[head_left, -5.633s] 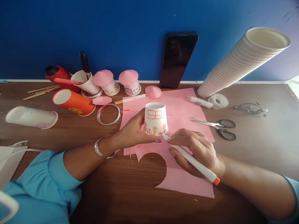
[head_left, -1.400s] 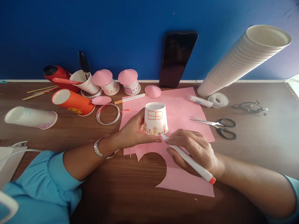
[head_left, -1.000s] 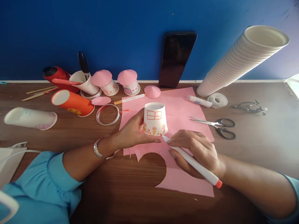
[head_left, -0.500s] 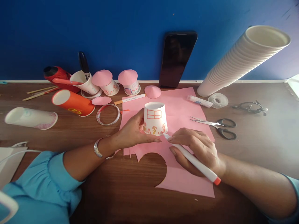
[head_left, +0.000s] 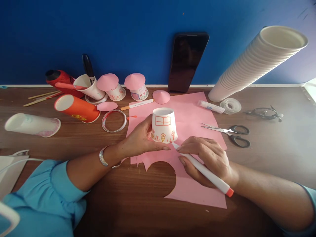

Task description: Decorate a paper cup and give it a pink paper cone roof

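Observation:
My left hand (head_left: 142,136) grips a short white paper cup (head_left: 164,126), its thumb along the lower rim and its fingers behind. An orange window and small orange and yellow flowers are drawn on the cup's side. In my right hand (head_left: 207,158) is a white marker (head_left: 204,172) with an orange end, held like a pen. The marker's tip is at the cup's bottom rim; whether it touches, I cannot tell. Under both hands lies a cut sheet of pink paper (head_left: 192,115). Just behind the cup sits a pink paper cone (head_left: 161,96).
Scissors (head_left: 229,131), a glue stick (head_left: 211,107) and a tape roll (head_left: 230,106) lie to the right. A tall stack of paper cups (head_left: 254,65) and a phone (head_left: 187,62) stand by the wall. Cone-topped cups (head_left: 135,87), a red-orange cup (head_left: 79,108) and a paper ring (head_left: 114,120) are at the left.
The marker tip has shifted very slightly down and left along the cup's lower rim, with my right hand. My left hand and the cup stay in place.

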{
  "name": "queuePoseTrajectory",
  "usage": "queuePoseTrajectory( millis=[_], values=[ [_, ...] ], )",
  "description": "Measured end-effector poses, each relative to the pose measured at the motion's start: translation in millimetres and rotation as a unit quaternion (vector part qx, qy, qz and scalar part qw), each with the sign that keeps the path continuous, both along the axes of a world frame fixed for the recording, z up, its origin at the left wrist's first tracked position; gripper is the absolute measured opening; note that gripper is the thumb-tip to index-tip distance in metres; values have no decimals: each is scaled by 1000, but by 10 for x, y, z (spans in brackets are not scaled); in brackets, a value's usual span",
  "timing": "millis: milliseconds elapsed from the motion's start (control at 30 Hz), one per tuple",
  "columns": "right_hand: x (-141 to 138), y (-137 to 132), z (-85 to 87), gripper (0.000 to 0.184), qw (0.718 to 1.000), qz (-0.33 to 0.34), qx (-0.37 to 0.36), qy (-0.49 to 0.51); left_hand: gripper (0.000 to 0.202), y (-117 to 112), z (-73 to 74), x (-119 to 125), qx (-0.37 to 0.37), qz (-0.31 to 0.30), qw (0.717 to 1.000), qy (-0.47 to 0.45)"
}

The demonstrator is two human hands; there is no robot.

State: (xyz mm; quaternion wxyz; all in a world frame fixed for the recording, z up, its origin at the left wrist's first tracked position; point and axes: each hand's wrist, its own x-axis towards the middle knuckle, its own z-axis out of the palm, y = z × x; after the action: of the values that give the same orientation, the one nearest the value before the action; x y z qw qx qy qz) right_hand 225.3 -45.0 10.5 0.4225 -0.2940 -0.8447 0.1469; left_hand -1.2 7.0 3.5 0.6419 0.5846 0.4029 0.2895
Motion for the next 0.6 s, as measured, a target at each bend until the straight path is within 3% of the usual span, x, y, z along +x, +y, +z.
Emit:
queuePoseTrajectory(
  millis=[600],
  values=[
    [-2, 14, -2, 16, 1000, -4, 17, 6, 71, -5, -4, 2, 18, 2, 1000, 19]
  ],
)
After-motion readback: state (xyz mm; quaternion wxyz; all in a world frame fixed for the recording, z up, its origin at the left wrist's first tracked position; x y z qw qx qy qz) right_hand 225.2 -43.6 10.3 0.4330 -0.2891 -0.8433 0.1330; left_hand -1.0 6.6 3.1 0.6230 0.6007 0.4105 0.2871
